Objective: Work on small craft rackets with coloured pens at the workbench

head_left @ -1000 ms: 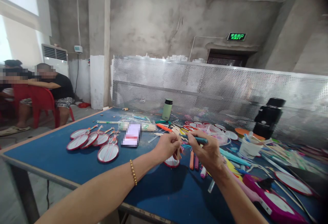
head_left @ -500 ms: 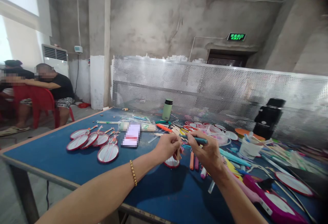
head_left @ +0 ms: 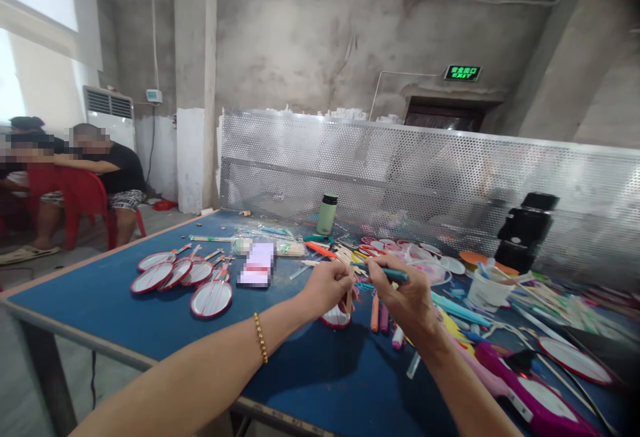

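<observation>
Grey walls stand behind a long blue table (head_left: pixel 125 310) covered in craft bits. Near the middle of it, the left hand (head_left: pixel 327 285) is curled tight around a thin wooden stick (head_left: pixel 349 298). The stick stands almost straight up. A little round paddle (head_left: pixel 335 318) with a red rim sits at its low end, right by the table top. The right hand (head_left: pixel 406 297) is closed on a teal pen (head_left: pixel 393 274). The pen lies sideways, its long way running left to right, and its near end points at the top of the stick. The two hands are very close, with the stick between them, a bit nearer the left one.

Off to the left lie more red-rimmed paddles (head_left: pixel 173 272) in a bunch. Orange markers (head_left: pixel 374 310) lie just under the right hand. A green bottle (head_left: pixel 327 214) stands farther back, and a white cup (head_left: pixel 485 290) sits to the right. Two people sit by a red chair (head_left: pixel 75 190), well apart from the table.
</observation>
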`<state>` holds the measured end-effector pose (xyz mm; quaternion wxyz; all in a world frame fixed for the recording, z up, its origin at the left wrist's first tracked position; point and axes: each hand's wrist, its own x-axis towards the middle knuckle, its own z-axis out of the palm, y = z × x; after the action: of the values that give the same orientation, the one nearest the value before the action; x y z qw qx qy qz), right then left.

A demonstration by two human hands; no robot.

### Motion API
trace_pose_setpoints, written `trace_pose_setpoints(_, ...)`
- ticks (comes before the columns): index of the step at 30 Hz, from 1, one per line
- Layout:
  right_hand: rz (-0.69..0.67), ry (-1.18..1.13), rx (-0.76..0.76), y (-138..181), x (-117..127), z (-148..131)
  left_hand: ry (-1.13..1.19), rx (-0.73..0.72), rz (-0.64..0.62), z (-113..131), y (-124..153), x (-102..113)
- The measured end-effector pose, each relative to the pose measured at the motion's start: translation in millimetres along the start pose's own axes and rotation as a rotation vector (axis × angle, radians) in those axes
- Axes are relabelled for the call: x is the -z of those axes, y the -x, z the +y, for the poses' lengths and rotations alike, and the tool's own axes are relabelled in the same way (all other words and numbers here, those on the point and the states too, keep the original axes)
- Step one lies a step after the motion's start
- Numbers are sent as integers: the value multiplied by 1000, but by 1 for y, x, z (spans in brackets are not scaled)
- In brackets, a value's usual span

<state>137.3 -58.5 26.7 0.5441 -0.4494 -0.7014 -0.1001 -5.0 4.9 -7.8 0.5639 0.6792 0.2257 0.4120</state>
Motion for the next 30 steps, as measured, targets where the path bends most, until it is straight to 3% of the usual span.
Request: trace_pose_setpoints(30,-7,8,12,0,-1,0,10,-4,-13,0,0,0)
